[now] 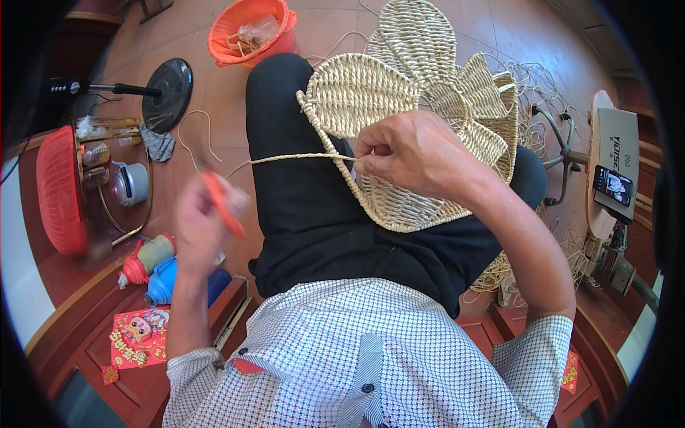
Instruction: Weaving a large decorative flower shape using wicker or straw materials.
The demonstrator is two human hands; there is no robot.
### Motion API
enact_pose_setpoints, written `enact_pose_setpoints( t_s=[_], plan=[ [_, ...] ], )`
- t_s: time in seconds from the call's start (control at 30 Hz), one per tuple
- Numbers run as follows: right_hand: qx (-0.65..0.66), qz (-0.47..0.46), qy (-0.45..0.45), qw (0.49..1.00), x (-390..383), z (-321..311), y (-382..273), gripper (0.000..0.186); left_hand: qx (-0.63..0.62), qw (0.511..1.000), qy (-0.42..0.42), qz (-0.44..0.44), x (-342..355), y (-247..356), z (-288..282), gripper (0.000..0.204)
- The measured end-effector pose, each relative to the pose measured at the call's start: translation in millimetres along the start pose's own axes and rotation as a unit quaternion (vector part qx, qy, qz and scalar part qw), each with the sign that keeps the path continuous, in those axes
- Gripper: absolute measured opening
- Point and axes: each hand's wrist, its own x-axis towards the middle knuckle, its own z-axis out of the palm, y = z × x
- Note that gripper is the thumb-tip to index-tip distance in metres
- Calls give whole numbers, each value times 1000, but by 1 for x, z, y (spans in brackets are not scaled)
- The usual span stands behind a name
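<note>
A woven straw basket (360,89), flower-shaped with several petals, lies across my lap. At its left rim my right hand (421,157) is closed, its fingers pinching beside the braided edge; what lies inside the pinch is hidden. A straw cord (289,157) stretches left from that edge toward my left hand (189,221), then bends up in a loose loop. My left hand is smeared by motion, off to the left of my knee. It grips a slim orange tool (222,203), whose exact kind I cannot make out.
An orange bucket (253,60) with scraps stands ahead. Tangled cord (531,93) spreads on the floor at right, near a stand base (567,153) and a phone (612,187). At left are a red basket (58,189), a kettle (130,184), flasks (163,280) and a black round base (168,93).
</note>
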Motion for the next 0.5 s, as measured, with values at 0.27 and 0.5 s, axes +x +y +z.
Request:
enact_pose_setpoints(
  t_s=[0.27, 0.5],
  plan=[
    [-30, -51, -22, 998, 20, -5, 7, 21, 304, 868, -351, -179, -40, 42, 67, 31],
    [-5, -111, -29, 993, 32, 0, 4, 21, 337, 874, -334, -107, -38, 57, 79, 38]
  ],
)
